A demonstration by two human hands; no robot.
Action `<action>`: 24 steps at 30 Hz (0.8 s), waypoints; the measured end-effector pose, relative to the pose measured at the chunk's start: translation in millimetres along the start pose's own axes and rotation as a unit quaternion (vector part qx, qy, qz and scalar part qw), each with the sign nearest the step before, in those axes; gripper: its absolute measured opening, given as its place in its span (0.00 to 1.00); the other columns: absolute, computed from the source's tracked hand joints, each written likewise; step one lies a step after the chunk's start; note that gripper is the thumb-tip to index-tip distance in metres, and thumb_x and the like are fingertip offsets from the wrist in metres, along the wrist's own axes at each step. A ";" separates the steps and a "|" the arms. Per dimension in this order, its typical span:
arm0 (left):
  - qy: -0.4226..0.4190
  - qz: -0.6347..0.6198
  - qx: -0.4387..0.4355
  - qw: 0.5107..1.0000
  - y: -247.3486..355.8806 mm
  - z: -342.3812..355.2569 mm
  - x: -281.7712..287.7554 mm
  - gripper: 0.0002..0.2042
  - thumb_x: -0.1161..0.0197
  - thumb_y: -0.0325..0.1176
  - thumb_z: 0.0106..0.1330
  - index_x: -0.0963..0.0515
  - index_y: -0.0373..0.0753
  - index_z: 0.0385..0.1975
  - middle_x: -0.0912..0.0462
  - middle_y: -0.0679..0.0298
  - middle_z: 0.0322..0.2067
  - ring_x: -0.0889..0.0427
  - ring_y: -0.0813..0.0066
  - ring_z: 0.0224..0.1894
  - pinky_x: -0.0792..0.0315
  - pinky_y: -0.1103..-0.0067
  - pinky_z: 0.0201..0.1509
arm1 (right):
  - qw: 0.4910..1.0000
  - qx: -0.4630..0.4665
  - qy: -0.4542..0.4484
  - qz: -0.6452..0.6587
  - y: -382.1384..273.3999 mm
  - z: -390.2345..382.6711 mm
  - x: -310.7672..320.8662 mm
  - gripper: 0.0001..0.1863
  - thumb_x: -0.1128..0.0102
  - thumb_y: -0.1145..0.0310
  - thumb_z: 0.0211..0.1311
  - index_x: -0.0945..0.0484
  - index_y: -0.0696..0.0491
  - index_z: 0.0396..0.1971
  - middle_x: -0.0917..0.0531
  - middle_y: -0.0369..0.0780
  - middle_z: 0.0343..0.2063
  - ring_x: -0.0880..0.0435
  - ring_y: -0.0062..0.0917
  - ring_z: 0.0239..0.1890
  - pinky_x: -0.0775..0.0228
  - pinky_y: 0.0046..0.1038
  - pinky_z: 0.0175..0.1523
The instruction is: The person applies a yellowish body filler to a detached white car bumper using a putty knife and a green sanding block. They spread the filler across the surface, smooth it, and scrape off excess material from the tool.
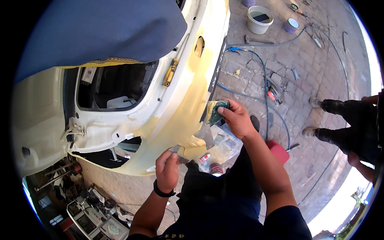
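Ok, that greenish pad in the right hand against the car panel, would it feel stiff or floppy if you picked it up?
Probably floppy: the greenish pad curves under the fingers of the right hand where it presses on the yellow-coated car panel. Likely light, since fingertips alone hold it. Its surface looks rough, so it should not slip easily.

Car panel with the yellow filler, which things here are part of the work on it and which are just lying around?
In use:
- car panel coated in yellow filler
- green sanding pad, pressed to the panel by the right hand
- left hand, at the panel's lower edge

Lying about:
- white bucket
- blue hose
- hammer
- small purple tin
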State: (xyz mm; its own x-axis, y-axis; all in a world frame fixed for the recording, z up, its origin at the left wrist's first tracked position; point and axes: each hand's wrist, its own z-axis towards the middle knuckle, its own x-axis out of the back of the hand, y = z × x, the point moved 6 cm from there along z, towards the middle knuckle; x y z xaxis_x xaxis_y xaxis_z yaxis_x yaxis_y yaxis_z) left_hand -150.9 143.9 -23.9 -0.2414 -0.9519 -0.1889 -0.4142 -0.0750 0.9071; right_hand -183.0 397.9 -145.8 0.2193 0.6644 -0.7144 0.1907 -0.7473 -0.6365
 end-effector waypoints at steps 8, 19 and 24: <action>-0.090 0.063 0.037 0.993 32.9 -27.9 4.8 0.15 0.52 0.30 0.83 0.24 0.26 0.58 0.17 0.60 0.50 0.17 0.76 0.52 0.20 0.75 0.58 | 0.983 -0.035 -0.173 0.051 -42.6 -99.7 -95.2 0.20 0.43 0.70 0.77 0.23 0.65 0.63 0.18 0.45 0.58 0.21 0.35 0.63 0.35 0.36 0.70; -0.030 -0.117 0.035 0.992 72.2 -43.1 30.1 0.13 0.49 0.30 0.82 0.25 0.33 0.59 0.15 0.58 0.54 0.13 0.66 0.54 0.17 0.63 0.59 | 0.984 0.049 -0.064 -0.159 -61.2 -106.1 -115.5 0.16 0.45 0.70 0.79 0.20 0.61 0.59 0.15 0.40 0.51 0.17 0.29 0.50 0.27 0.33 0.59; -0.093 -0.057 0.008 0.994 58.3 -59.9 31.5 0.10 0.51 0.29 0.83 0.24 0.30 0.51 0.16 0.60 0.48 0.14 0.71 0.52 0.18 0.66 0.59 | 0.993 0.051 -0.077 0.067 -65.4 -111.3 -151.6 0.22 0.41 0.69 0.77 0.23 0.61 0.66 0.15 0.40 0.54 0.19 0.26 0.51 0.27 0.33 0.61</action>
State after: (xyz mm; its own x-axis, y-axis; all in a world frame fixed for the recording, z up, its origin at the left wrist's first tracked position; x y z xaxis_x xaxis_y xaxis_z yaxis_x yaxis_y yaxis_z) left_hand -130.1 91.7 45.6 -0.3487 -0.8662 -0.3579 -0.4612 -0.1739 0.8701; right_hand -122.2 345.7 36.5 0.0857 0.5575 -0.8258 0.0698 -0.8301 -0.5532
